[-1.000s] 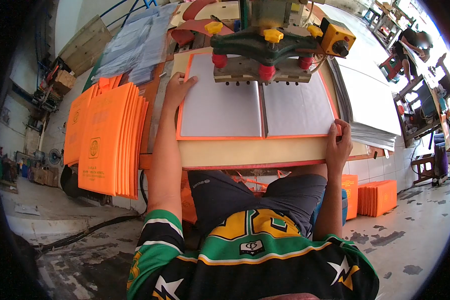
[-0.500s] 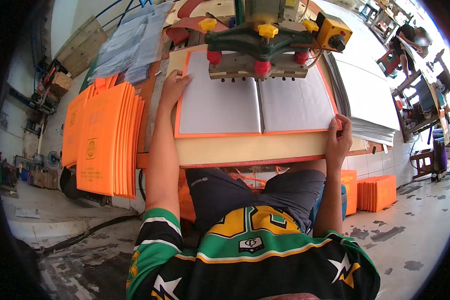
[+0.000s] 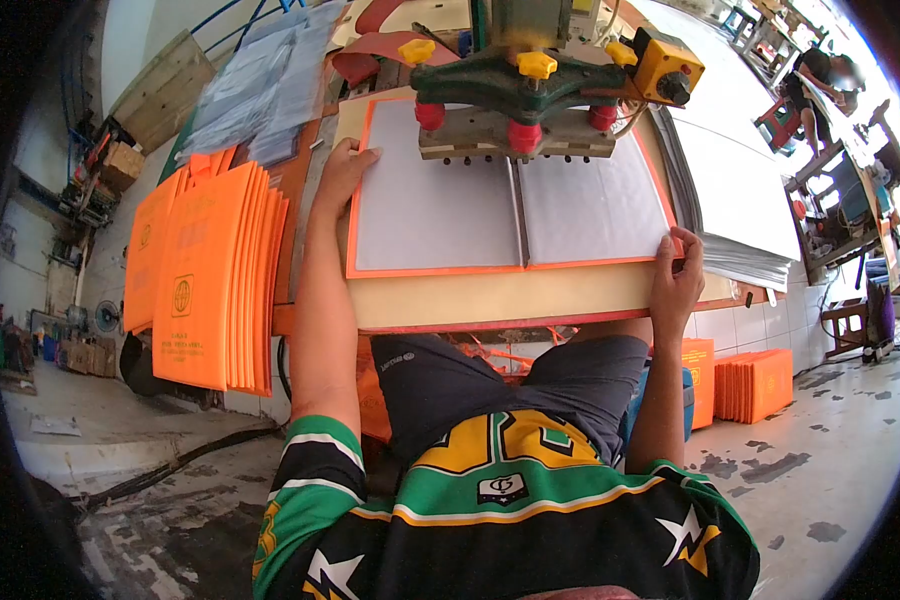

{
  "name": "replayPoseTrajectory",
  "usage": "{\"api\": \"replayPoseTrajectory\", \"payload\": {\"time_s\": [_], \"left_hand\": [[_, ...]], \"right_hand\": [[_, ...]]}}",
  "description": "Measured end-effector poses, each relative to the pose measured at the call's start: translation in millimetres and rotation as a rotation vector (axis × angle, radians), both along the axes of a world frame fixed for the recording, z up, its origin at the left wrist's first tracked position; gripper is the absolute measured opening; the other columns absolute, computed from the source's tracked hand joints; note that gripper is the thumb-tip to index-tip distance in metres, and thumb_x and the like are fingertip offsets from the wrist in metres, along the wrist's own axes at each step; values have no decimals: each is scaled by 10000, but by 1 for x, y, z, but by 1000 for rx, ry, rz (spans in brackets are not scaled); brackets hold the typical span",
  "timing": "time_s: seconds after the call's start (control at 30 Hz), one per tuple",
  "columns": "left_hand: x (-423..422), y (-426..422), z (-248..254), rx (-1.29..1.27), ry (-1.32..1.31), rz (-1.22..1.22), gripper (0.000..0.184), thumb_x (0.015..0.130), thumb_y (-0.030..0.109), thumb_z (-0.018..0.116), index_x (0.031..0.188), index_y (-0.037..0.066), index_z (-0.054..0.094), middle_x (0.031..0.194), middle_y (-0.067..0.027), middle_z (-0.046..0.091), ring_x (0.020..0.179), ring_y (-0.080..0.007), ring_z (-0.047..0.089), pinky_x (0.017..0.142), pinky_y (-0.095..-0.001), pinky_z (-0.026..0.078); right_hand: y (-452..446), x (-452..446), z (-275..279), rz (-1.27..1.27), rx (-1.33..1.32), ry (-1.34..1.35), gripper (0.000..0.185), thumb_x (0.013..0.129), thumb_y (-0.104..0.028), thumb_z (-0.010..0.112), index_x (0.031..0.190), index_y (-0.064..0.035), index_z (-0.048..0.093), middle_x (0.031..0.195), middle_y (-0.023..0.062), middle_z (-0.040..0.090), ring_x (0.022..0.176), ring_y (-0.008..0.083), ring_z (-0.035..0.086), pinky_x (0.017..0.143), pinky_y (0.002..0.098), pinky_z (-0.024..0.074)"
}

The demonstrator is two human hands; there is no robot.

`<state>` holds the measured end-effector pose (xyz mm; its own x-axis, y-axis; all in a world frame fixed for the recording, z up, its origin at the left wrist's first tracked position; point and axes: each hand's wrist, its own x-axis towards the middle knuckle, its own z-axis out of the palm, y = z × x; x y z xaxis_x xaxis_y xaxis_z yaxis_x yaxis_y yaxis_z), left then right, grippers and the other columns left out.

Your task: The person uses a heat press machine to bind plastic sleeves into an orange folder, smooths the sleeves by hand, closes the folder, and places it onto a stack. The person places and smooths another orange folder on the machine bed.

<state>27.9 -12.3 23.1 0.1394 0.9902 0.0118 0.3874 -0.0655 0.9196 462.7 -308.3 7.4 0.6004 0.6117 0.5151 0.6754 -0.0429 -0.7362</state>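
Note:
An orange-edged folder (image 3: 440, 215) lies open on a cream board (image 3: 500, 295), with clear or whitish sheets inside and a dark line down its middle. My left hand (image 3: 345, 172) grips the folder's left edge near the top, thumb on the sheet. At the lower right corner, my right hand (image 3: 678, 265) pinches the folder's edge with curled fingers. A green press head (image 3: 530, 90) with yellow knobs and red cushions hangs over the folder's upper part and hides its top edge.
Orange folders (image 3: 210, 280) hang over the table's left side. Clear plastic sheets (image 3: 260, 90) lie behind them. White sheets (image 3: 735, 180) are stacked at the right, near a yellow control box (image 3: 665, 65). More orange folders (image 3: 753, 387) stand on the floor. A person (image 3: 825, 80) sits far right.
The view has shifted slightly against the table and press. The folder's left side and my left hand have moved slightly left; both hands keep their hold.

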Motion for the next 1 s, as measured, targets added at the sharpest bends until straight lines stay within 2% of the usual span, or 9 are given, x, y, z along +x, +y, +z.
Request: {"api": "replayPoseTrajectory", "payload": {"time_s": [0.4, 0.5, 0.57, 0.7, 0.77, 1.0], "left_hand": [[-4, 5, -7, 6, -68, -39, 397, 961, 307, 775, 1169, -2, 638, 955, -125, 734, 803, -171, 699, 721, -323, 551], [0, -1, 0, 11, -57, -25, 386, 960, 296, 776, 1166, -1, 641, 960, -131, 738, 799, -175, 704, 717, -331, 556], [2, -3, 4, 8, -44, -14, 384, 959, 291, 776, 1167, -3, 642, 962, -134, 739, 796, -177, 706, 717, -336, 559], [0, 1, 0, 13, -1, -2, 382, 958, 279, 773, 1169, -13, 646, 961, -138, 742, 791, -186, 713, 723, -340, 568], [0, 1, -1, 22, 7, -8, 386, 958, 279, 772, 1173, -16, 648, 961, -138, 742, 793, -189, 714, 728, -340, 570], [-1, 5, -4, 15, 21, -2, 395, 958, 293, 773, 1179, -11, 650, 972, -132, 747, 817, -183, 709, 748, -332, 562]], "right_hand": [[-1, -6, 7, -9, -56, 73, 277, 1083, -204, 633, 1263, 4, 667, 1158, 200, 738, 1013, 326, 724, 890, 422, 548], [1, 0, 0, -4, -5, -24, 274, 1083, -208, 637, 1259, 0, 669, 1149, 192, 741, 984, 314, 724, 873, 417, 550], [0, -1, 1, -8, -26, 36, 293, 1093, -243, 647, 1254, 0, 675, 1118, 139, 737, 991, 222, 673, 878, 363, 532], [-2, -4, 4, -12, -33, 46, 289, 1094, -244, 647, 1254, -4, 675, 1104, 135, 731, 966, 218, 665, 859, 357, 530], [-3, -5, 8, -8, -55, 47, 264, 1083, -203, 643, 1243, 5, 671, 1134, 185, 741, 969, 296, 717, 851, 405, 545], [0, 0, 0, 6, 22, -16, 264, 1082, -200, 645, 1234, 15, 674, 1126, 186, 740, 961, 281, 715, 842, 402, 547]]}}
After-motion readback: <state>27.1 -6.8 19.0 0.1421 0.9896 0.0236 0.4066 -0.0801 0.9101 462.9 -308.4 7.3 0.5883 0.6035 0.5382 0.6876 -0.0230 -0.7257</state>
